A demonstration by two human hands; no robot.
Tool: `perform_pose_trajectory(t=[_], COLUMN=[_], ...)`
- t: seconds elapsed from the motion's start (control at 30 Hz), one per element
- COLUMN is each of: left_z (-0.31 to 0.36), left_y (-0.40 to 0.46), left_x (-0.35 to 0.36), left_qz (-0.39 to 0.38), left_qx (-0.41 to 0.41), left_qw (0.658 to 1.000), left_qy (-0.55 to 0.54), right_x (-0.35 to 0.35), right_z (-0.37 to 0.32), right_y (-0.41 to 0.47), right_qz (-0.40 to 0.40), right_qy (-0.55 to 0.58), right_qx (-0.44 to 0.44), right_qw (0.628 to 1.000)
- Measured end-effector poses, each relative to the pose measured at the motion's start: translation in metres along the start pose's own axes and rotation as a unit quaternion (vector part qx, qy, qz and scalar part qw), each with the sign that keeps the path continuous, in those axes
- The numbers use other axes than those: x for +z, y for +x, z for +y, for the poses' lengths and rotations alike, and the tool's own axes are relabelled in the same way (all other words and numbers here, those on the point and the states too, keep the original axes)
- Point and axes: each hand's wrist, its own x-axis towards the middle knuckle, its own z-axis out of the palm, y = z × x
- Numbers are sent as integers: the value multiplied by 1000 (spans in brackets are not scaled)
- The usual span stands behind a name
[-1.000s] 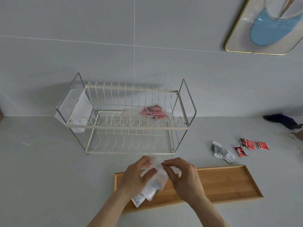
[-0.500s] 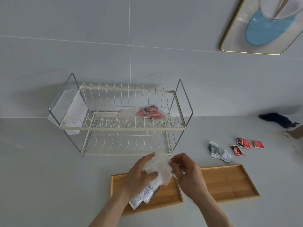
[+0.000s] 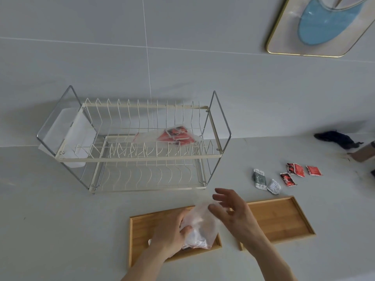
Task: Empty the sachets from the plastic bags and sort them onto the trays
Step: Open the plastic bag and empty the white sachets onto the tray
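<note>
Nearest the camera, over the left wooden tray (image 3: pixel 142 236), the left hand (image 3: pixel 172 234) is closed round a clear plastic bag (image 3: pixel 200 226), thumb pressed into its side, with pale sachets bunched in the bag's lower end just above the tray floor. The right hand (image 3: pixel 231 211) is beside the bag's upper end, fingers spread and loose; it seems to touch the film but grips nothing firmly.

The step in hand looks like opening or upending this bag. To do it well, I would have the right hand find the mouth and pull it wide, while the left keeps the bag low over the tray and tips it so the sachets slide out onto the wood and do not scatter on the counter (image 3: pixel 60 230).

Two trays lie side by side; the right wooden tray (image 3: pixel 284 218) is bare where it can be seen. Beyond it on the counter lie loose sachets: two grey-white sachets (image 3: pixel 265 180) and, near them, what I count as four red sachets (image 3: pixel 298 172), two of them overlapping. Farther back stands one two-tier dish rack (image 3: pixel 142 157), and on its upper tier rests a second plastic bag (image 3: pixel 172 135) with red sachets inside, not yet emptied.
</note>
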Motion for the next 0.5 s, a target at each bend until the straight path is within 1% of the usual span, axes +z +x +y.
perform_pose_trajectory(t=[0.07,0.1,0.17,0.23,0.3,0.37,0.47,0.5], left_z=[-3,-2,1,7,11,13,11,10], left_y=[-1,0,2,6,9,11,10,9], left_x=[1,0,-5,-11,-14,-15,-18,-18], left_qz=[18,25,33,47,51,37,28,28], left_qx=[-4,-3,4,10,15,15,10,6], left_qw=[1000,1000,999,999,998,999,998,998], left_qy=[-5,-2,-3,-13,-20,-27,-52,-61], right_x=[3,4,4,4,6,10,8,7], right_z=[9,12,13,11,8,6,4,3], right_y=[-2,-2,-3,-2,-3,-3,-2,-1], right_qz=[-38,-34,0,41,56,56,99,100], right_qy=[-47,-81,-135,-150,-158,-192,-195,-199], right_qx=[8,1,-34,-66,-80,-93,-96,-97], right_qw=[998,996,990,986,983,975,971,970])
